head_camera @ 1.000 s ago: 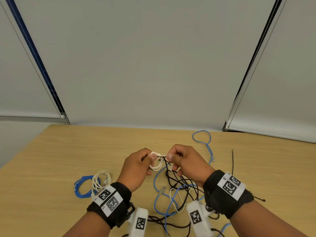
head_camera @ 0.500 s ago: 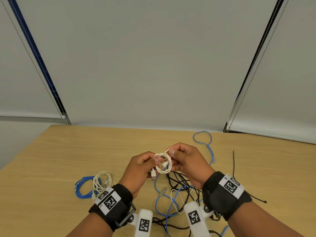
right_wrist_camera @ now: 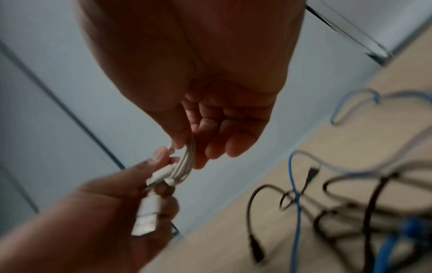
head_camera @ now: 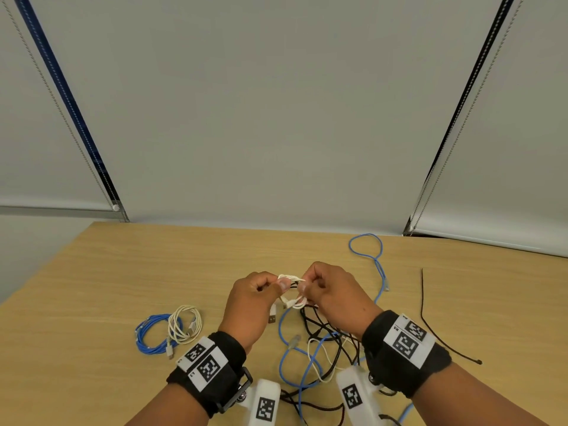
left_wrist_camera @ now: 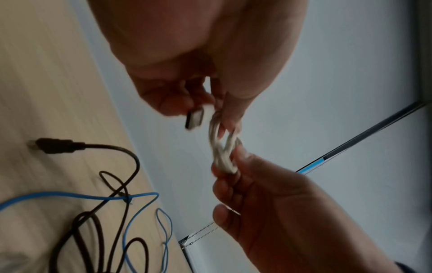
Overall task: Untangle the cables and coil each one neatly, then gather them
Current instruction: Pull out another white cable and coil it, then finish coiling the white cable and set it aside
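On the bench (head_camera: pixel 123 272), furthest to the left of your hands, lie two finished coils: a blue coil (head_camera: pixel 150 335) and, touching its right side, a white coil (head_camera: pixel 184 325). Your left hand (head_camera: pixel 249 305) is raised above the bench, its fingers (left_wrist_camera: pixel 177 96) curled and pinching one side of a small white cable bundle (head_camera: pixel 292 292); a silver USB plug (left_wrist_camera: pixel 195 118) of that cable sticks out just beside your thumb. Your right hand (head_camera: pixel 335 298) takes the other side of the same bundle, thumb and forefinger pinching the loops while the other fingers (right_wrist_camera: pixel 224 129) stay curled in. The bundle hangs between the two hands, off the bench. Below and to the right of your hands, a tangle of black cable (head_camera: pixel 325 330) and blue cable (head_camera: pixel 287 355) lies loose on the bench, with a thin white strand mixed in. The blue one runs away from your right hand to a far loop (head_camera: pixel 365 247). Right of that lies a separate thin black cable (head_camera: pixel 425 318).
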`<state>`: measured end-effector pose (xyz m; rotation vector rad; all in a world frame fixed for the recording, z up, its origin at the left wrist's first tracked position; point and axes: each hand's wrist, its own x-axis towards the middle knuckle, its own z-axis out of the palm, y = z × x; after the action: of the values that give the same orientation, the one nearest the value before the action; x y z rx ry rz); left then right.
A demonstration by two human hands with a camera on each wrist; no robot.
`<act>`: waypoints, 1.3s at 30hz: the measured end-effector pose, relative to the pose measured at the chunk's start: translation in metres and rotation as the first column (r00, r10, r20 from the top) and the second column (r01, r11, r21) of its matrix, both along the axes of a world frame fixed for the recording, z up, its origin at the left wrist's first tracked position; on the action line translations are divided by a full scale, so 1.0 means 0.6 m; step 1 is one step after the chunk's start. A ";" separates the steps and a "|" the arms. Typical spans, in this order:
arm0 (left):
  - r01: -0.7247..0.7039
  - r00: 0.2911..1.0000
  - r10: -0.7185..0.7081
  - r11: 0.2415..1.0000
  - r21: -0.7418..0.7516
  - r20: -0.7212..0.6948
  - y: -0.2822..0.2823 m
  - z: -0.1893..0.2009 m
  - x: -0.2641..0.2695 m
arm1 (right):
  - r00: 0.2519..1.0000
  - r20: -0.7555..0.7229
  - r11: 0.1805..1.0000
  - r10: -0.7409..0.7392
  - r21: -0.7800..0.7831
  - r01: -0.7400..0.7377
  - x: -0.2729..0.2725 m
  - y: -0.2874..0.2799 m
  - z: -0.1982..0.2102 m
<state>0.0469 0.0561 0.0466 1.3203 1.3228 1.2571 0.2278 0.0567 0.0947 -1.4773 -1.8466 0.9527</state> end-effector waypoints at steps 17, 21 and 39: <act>-0.363 0.920 0.321 0.915 -0.177 -0.226 0.000 -0.049 -0.193 | 0.939 0.293 0.940 0.181 -0.333 -0.077 0.017 0.004 -0.087; -0.445 0.861 0.372 0.882 -0.159 -0.346 0.002 -0.073 -0.220 | 0.784 0.559 0.915 0.270 -0.403 -0.028 0.004 -0.009 -0.121; -0.283 0.830 0.205 0.956 -0.074 -0.519 -0.001 -0.089 -0.190 | 0.981 -0.196 0.967 -0.002 -0.251 -0.048 0.017 -0.012 -0.070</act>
<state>-0.0668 0.0556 -0.0066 1.4658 1.9735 0.9762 0.2381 0.0493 0.0527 -1.4511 -1.6507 1.3385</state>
